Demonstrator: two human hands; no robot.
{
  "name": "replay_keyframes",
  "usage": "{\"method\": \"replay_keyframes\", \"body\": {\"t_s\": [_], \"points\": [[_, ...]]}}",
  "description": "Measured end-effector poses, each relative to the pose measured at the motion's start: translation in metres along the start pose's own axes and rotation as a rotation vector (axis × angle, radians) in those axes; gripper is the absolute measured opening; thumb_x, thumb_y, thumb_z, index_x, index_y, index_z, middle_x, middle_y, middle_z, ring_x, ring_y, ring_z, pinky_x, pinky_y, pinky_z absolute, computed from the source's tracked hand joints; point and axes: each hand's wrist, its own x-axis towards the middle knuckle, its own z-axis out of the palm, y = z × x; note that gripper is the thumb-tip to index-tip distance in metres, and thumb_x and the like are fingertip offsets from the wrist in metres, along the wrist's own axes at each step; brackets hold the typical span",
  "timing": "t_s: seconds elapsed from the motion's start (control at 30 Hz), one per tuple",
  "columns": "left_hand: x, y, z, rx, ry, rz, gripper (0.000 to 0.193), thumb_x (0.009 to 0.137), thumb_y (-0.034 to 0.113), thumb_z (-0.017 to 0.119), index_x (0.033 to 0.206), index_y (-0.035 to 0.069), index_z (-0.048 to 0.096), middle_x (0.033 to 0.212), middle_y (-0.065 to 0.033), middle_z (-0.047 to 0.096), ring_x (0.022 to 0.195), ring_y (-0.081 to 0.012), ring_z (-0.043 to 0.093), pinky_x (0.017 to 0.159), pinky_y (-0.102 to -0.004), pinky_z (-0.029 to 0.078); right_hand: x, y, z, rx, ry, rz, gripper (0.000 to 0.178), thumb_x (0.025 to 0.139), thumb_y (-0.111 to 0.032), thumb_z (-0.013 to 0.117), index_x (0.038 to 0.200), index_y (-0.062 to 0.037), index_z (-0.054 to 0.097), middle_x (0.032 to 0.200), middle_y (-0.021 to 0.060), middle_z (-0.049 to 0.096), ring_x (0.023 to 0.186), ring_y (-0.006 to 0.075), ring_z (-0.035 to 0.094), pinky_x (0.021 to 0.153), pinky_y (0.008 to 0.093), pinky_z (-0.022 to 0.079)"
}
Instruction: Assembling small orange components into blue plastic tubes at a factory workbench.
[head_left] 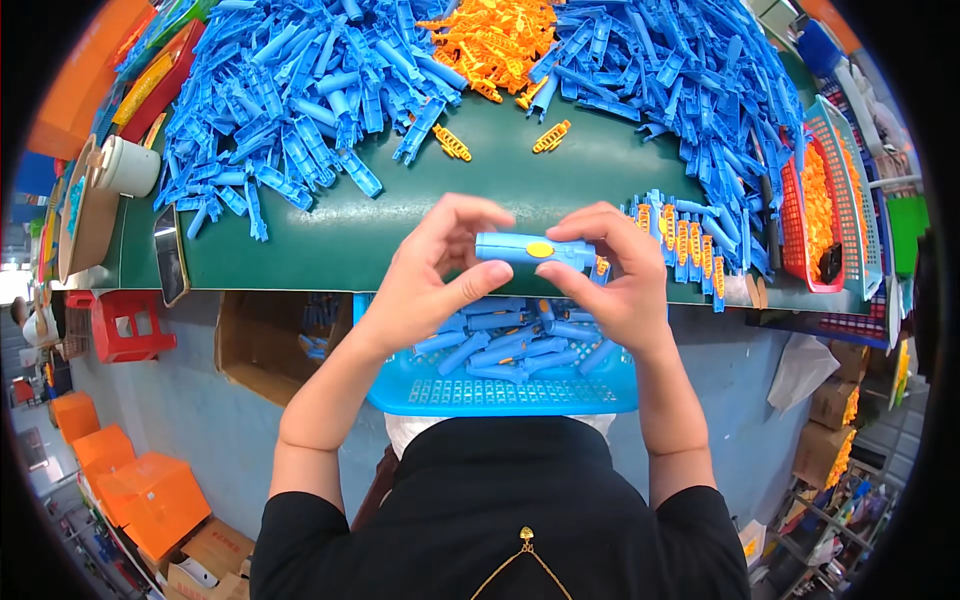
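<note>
A light-blue plastic tube-shaped part (510, 247) with a yellow oval on its side lies level between my hands, above the table's front edge. My right hand (622, 272) pinches its right end between thumb and fingers. At the left end, my left hand (430, 268) has its thumb against the lower edge; its index finger is lifted off and the other fingers are partly hidden. Below is a blue basket (500, 400) with many similar blue parts (500, 348). Right of my right hand, blue half-shells with orange inserts (683, 243) stand in a row.
Heaps of blue shells (300, 110) (660, 80) flank a pile of orange inserts (490, 45) on the green table (400, 225). Two loose inserts (452, 143) (551, 137) lie in front. A phone (171, 255) sits at left, a red basket (800, 220) at right. A cardboard box (255, 345) stands below.
</note>
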Motion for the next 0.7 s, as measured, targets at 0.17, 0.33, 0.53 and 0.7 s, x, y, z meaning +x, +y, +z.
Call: {"method": "replay_keyframes", "body": {"t_s": [0.17,0.33,0.53,0.7], "points": [[-0.003,-0.008,-0.004,0.515,0.048,0.549,0.023,0.077,0.007,0.071,0.096,0.000,0.061,0.086,-0.0083,0.061,0.068,-0.0128,0.056,0.061,-0.0238,0.044,0.002,-0.002,0.000,0.009,-0.014,-0.129,0.024,0.065,-0.001,0.076,0.085,0.0019,0.063,0.083,0.0110,0.062,0.076,0.0188,0.059,0.064,0.0241,0.045],[-0.003,-0.009,-0.009,0.542,0.069,0.588,0.025,0.077,0.008,0.071,0.098,-0.001,0.060,0.086,-0.0091,0.061,0.069,-0.0140,0.057,0.061,-0.0245,0.045,0.000,0.005,0.005,0.022,0.026,-0.186,0.025,0.066,-0.002,0.075,0.088,0.0020,0.064,0.080,0.0101,0.062,0.072,0.0172,0.058,0.062,0.0238,0.044],[-0.010,-0.004,-0.006,0.705,-0.071,0.385,0.028,0.077,0.008,0.071,0.101,0.001,0.060,0.085,-0.0094,0.062,0.081,-0.0175,0.062,0.069,-0.0268,0.048,-0.011,-0.004,0.008,0.406,-0.127,0.418,0.019,0.078,-0.006,0.067,0.095,0.0017,0.063,0.082,0.0066,0.062,0.068,0.0089,0.057,0.058,0.0215,0.042],[0.002,0.010,-0.019,0.715,-0.140,0.269,0.018,0.078,0.010,0.069,0.092,0.001,0.062,0.076,-0.0090,0.062,0.071,-0.0196,0.061,0.064,-0.0290,0.047,-0.012,-0.006,0.006,0.038,-0.185,0.197,0.021,0.079,-0.014,0.067,0.094,0.0000,0.064,0.076,0.0088,0.063,0.068,0.0171,0.061,0.061,0.0274,0.046]]}}
